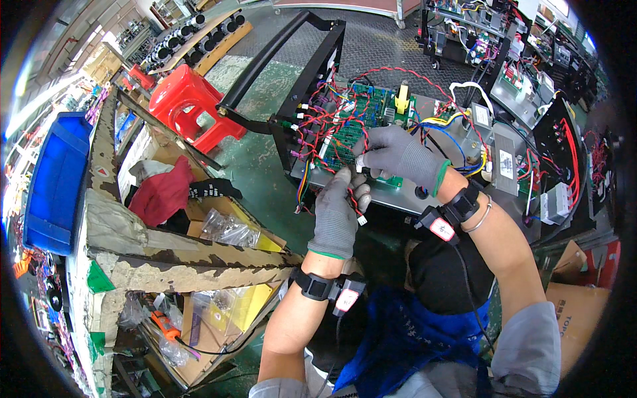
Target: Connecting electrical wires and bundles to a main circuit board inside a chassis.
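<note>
Both my hands wear grey knit gloves and work at the near edge of an open electronics chassis (391,194). A green circuit board (371,99) with many twisted red wires (342,109) plugged along it lies just beyond them. My right hand (403,156) is closed in a pinch over a small white connector (359,164). My left hand (335,211) is closed right beside it, its fingers curled around a red-and-black wire. That wire's loose white plug (361,219) hangs below the fingers. The fingertips partly hide where the connector meets the board.
A black frame handle (272,56) rises at the chassis's far left. Yellow and blue cables (458,123) and a metal power box (505,166) lie to the right. A red stool (192,106), a worn workbench (192,262) and a blue bin (58,182) stand left.
</note>
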### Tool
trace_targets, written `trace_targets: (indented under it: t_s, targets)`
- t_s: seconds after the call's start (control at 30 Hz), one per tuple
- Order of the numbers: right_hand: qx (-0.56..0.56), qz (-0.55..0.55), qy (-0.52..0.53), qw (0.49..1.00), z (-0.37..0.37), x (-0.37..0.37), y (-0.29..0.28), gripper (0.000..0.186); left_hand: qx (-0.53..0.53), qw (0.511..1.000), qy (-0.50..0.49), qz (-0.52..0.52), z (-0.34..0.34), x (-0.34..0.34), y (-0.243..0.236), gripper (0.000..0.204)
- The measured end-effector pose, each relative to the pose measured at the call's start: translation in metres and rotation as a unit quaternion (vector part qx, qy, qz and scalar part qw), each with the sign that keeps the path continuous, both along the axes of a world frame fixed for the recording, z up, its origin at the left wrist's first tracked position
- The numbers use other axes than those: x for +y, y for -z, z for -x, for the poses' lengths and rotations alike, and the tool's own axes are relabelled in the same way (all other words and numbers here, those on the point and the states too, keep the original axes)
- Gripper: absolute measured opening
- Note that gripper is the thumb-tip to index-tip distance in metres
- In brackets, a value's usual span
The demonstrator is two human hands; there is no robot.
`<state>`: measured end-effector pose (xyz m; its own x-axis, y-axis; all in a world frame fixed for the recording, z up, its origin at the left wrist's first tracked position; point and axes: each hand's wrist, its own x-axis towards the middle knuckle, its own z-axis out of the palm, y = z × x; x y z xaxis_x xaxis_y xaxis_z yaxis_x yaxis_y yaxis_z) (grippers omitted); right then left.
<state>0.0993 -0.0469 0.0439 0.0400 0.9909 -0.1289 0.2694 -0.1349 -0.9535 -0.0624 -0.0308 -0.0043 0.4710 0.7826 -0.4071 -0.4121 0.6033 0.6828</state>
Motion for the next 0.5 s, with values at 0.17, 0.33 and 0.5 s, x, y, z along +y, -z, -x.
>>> trace_targets:
  t_s: [0.17, 0.33, 0.5]
  targets:
    - [-0.005, 0.007, -0.007, 1.000, 0.000, 0.000, -0.002, 0.019, 0.013, 1.000, -0.025, -0.002, 0.000, 0.000, 0.000, 0.024]
    - [0.052, 0.020, -0.002, 0.998, 0.003, -0.001, -0.002, 0.019, 0.027, 0.997, -0.040, -0.063, 0.007, 0.002, -0.007, 0.022]
    - [0.044, -0.001, -0.004, 0.999, -0.004, -0.005, -0.002, 0.018, 0.033, 0.996, -0.062, -0.061, 0.007, 0.004, -0.004, 0.015]
